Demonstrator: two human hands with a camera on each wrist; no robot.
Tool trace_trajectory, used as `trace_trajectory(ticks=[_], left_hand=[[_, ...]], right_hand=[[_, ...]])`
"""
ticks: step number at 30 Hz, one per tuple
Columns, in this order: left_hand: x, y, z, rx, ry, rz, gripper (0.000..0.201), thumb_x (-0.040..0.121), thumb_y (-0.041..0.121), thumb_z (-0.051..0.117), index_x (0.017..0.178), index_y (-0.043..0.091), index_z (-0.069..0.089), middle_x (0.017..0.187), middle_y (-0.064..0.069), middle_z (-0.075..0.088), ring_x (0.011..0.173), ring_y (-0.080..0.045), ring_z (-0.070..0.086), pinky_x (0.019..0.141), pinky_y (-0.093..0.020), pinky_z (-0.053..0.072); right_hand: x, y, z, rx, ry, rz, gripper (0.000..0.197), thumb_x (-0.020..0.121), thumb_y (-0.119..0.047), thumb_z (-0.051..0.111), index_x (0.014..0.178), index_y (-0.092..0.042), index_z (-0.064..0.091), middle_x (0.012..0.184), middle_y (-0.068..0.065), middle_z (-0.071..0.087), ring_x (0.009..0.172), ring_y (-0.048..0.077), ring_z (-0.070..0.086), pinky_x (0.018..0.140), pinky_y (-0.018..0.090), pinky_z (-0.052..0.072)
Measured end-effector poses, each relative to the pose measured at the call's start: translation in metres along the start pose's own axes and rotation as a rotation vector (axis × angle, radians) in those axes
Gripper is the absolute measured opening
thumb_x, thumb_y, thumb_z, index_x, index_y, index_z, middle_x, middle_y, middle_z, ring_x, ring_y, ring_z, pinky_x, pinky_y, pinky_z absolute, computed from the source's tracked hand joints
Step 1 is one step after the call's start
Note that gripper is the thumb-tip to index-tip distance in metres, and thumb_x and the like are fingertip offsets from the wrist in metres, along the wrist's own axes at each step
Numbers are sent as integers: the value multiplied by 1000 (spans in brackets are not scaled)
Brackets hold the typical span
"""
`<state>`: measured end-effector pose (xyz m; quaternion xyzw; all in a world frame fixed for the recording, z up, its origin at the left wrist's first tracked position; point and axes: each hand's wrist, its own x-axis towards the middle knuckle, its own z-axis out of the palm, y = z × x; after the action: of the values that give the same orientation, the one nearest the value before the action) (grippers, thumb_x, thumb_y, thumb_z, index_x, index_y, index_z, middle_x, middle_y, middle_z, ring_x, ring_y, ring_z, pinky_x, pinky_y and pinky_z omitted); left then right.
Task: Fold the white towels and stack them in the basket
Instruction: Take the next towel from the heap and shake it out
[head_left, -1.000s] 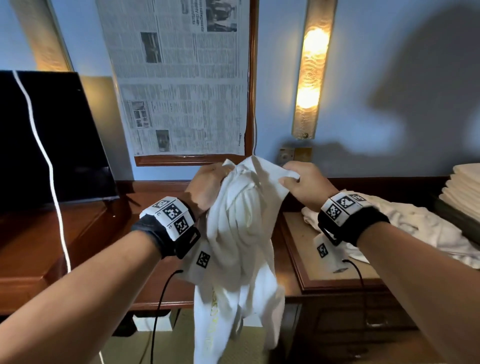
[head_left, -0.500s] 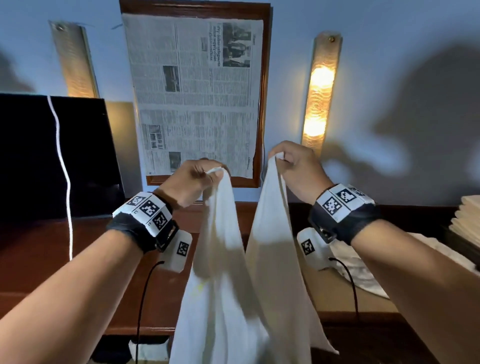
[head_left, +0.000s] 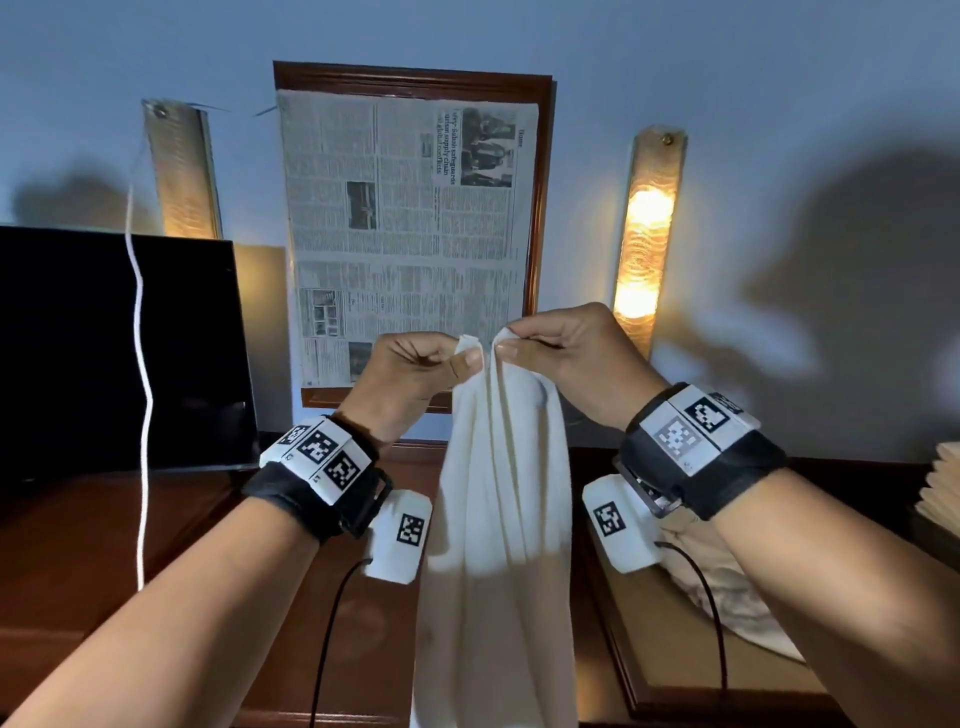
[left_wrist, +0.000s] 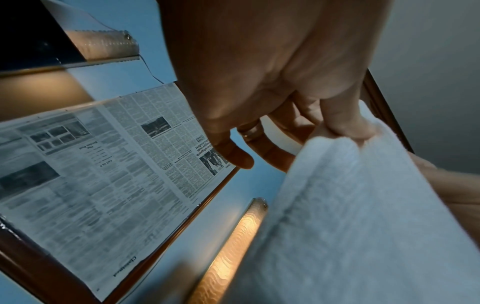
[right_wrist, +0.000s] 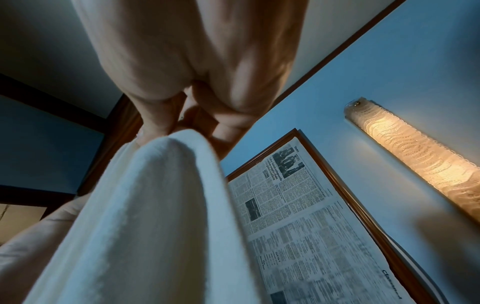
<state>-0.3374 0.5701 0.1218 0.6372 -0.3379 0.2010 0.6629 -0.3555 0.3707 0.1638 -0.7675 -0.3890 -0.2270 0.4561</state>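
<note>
- Head view: a pale blue wall carries a framed newspaper (head_left: 410, 228), with a lit lamp (head_left: 647, 244) to its right and an unlit one (head_left: 182, 171) to its left. A dark screen (head_left: 119, 348) stands at the left on a brown wooden table (head_left: 67, 561); a white cord (head_left: 140, 364) hangs in front of it.
- At the right edge sits a stack of folded towels (head_left: 943, 493); a crumpled towel (head_left: 727, 587) lies on the table behind the right wrist.
- Both hands are raised in front of the frame, knuckles up. The left hand (head_left: 410, 374) and right hand (head_left: 566, 353) each pinch a top corner of the white towel (head_left: 498, 519); the corners are side by side, almost touching, and the towel hangs straight down between the forearms, doubled lengthwise.
- Both wrists wear black bands with printed markers.
- Left wrist view: thumb and forefinger (left_wrist: 342, 121) close on the towel's (left_wrist: 350, 216) edge; the other fingers curl loosely, one bearing a ring (left_wrist: 250, 132).
- Right wrist view: the right hand (right_wrist: 197, 61) has its grip closed on the towel's (right_wrist: 145, 216) top fold, newspaper (right_wrist: 298, 216) and lamp (right_wrist: 420, 156) beyond.
</note>
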Motion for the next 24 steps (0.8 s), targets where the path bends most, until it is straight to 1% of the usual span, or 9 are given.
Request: trace_trajectory(ticks=[2, 4, 7, 10, 13, 15, 17, 21, 24], left_hand=[[2, 1, 1, -10, -28, 1, 11, 81, 19, 70, 80, 19, 81, 82, -3, 75, 83, -18, 64, 80, -27, 52], [4, 1, 1, -9, -47, 7, 11, 82, 19, 71, 83, 17, 81, 86, -9, 73, 86, -22, 63, 82, -29, 52], [7, 1, 1, -58, -76, -6, 13, 81, 25, 76, 87, 15, 81, 90, -8, 76, 89, -21, 67, 86, -31, 55], [10, -1, 1, -94, -87, -5, 35, 71, 46, 86, 89, 16, 81, 91, -6, 76, 91, -22, 67, 90, -34, 54], [13, -6, 1, -95, -86, 8, 47, 65, 49, 88, 88, 10, 75, 86, -11, 70, 83, -22, 63, 82, -28, 53], [15, -12, -3, -73, -80, 3, 66, 60, 52, 91, 90, 0, 62, 86, -18, 61, 82, -27, 58, 78, -31, 52], [12, -17, -8, -49, -90, -27, 71, 54, 54, 93, 87, 2, 58, 80, -8, 64, 75, -20, 61, 73, -26, 55], [-5, -33, -14, -4, -62, -104, 78, 55, 59, 90, 87, -7, 63, 76, -9, 68, 73, -28, 61, 70, -30, 56], [-19, -48, -18, 47, -71, -211, 78, 60, 62, 87, 85, -8, 67, 80, -16, 71, 73, -32, 62, 69, -35, 55]], right_hand=[[0, 1, -3, -35, -33, -14, 15, 94, -14, 66, 91, -3, 76, 88, 28, 67, 75, 16, 55, 71, 29, 44], [1, 1, -6, -43, -65, -10, 21, 96, -16, 64, 92, 1, 74, 90, 34, 62, 75, 18, 52, 71, 30, 42], [1, -5, -6, -8, -60, -2, 14, 95, -12, 64, 95, -5, 76, 89, 15, 72, 79, 7, 60, 74, 25, 48], [2, -5, -5, 69, -59, 48, 11, 94, -8, 63, 99, -8, 73, 79, -15, 71, 75, -7, 60, 70, 10, 44], [-1, -3, 1, 160, -128, 120, 17, 97, -8, 58, 111, -11, 67, 82, -22, 70, 77, -8, 62, 67, 7, 46], [-5, 0, 9, 274, -198, 166, 23, 96, -15, 58, 119, -13, 66, 106, -7, 73, 102, 5, 65, 92, 22, 53], [-11, 5, 20, 350, -202, 171, 27, 93, -18, 57, 117, -10, 66, 112, 10, 68, 110, 19, 62, 105, 36, 46], [-19, 18, 42, 405, -100, 181, 20, 87, -26, 64, 98, -9, 65, 101, 33, 59, 94, 37, 58, 99, 58, 44], [-28, 34, 50, 383, -86, 221, 15, 87, -26, 65, 89, -11, 62, 92, 24, 60, 89, 26, 56, 88, 50, 49]])
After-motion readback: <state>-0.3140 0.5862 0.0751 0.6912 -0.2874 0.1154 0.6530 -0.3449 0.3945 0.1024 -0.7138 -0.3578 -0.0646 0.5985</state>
